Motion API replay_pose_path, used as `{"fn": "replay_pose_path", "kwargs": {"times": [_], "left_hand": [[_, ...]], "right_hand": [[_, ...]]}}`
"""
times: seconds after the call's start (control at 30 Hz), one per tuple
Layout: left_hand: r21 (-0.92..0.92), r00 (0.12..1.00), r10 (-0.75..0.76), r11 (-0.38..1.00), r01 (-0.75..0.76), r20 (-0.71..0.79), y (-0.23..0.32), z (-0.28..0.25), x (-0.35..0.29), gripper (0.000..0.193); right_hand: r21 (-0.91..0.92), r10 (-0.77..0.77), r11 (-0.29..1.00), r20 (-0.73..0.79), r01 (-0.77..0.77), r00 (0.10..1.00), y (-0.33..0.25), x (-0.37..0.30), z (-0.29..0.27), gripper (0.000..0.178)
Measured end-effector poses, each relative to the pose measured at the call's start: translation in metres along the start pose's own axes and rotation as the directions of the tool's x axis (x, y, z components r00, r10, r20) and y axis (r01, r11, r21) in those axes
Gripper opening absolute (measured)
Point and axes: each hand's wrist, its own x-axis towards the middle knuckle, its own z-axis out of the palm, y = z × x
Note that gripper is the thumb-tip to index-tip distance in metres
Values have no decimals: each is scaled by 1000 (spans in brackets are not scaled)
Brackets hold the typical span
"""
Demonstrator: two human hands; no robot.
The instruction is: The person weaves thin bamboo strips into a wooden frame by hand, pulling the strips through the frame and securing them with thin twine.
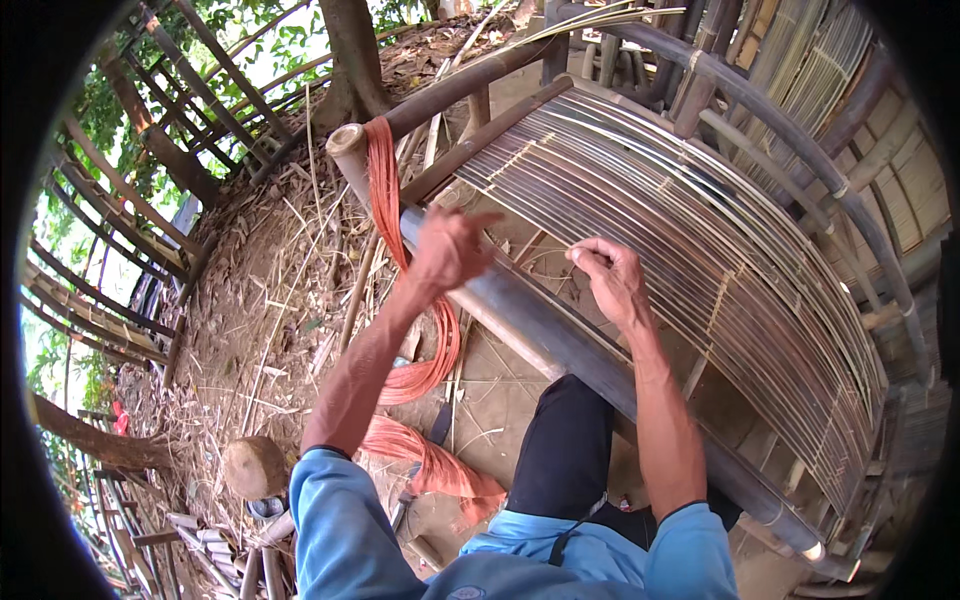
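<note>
My left hand (pixel 450 245) hovers over the thick dark bamboo rail (pixel 560 340) of a slatted bamboo frame (pixel 700 230), its fingers loosely curled and spread, close to a hank of orange cord (pixel 385 190) draped over a pole end. My right hand (pixel 612 275) rests on the thin bamboo slats, with fingertips pinched at a slat or a thin strand near the rail. What it pinches is too thin to tell. The orange cord hangs down to a loose pile (pixel 430 460) on the ground by my knee.
Bamboo poles and railing (pixel 760 110) curve round the frame at the back and right. Dry leaves and bamboo scraps (pixel 260 300) cover the ground to the left. A round wooden stump (pixel 253 466) stands near my left elbow. A tree trunk (pixel 352 60) rises behind.
</note>
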Motion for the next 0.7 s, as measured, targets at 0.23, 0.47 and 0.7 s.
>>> {"fn": "replay_pose_path", "kwargs": {"times": [0.23,0.47,0.7], "left_hand": [[586,919,70,788,188,-388,-84,-155,-122,22],[493,599,-185,408,768,-779,-141,-306,-371,28],[707,178,-810,-353,613,-559,-203,-307,-674,50]], "right_hand": [[-393,-245,910,-250,133,937,33,9,-10,21],[-451,-318,875,-267,174,910,54,18,-16,21],[-293,-210,942,-125,166,970,57,2,8,46]]}}
